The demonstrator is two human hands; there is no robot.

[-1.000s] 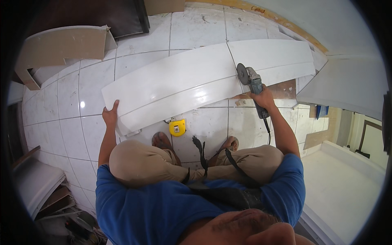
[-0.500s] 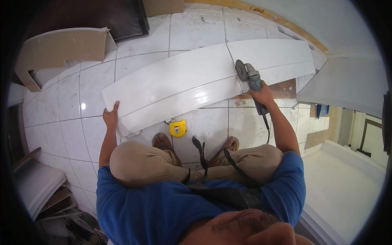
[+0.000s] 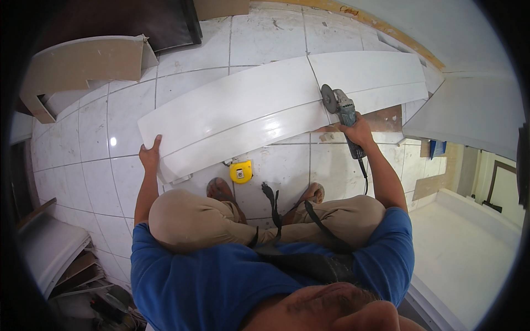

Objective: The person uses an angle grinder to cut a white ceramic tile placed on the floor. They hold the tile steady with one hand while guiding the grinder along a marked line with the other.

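A long white panel [image 3: 237, 113] with a groove along its length lies aslant on the floor ahead of my feet. My left hand [image 3: 150, 154] grips its left end, with the thumb and a finger over the edge. In my right hand [image 3: 358, 131] is an angle grinder [image 3: 347, 115], held by its body with the cord trailing toward me. The grinder's disc stands at a dark crosswise line on the panel, right of the middle. Whether the disc touches the panel, I cannot tell. Between the panel and my feet lies a yellow tape measure [image 3: 240, 172].
Brown board [image 3: 381, 119] shows under the panel's right part. A cut board piece [image 3: 88, 66] stands at the far left. To the right are a grey-white panel [image 3: 469, 110] and a large white tray-like piece [image 3: 469, 248]. Black straps [image 3: 271, 204] hang before my knees.
The grinder and my right hand have shifted slightly toward me and to the right, along the crosswise line. My left hand stays at the panel's end.
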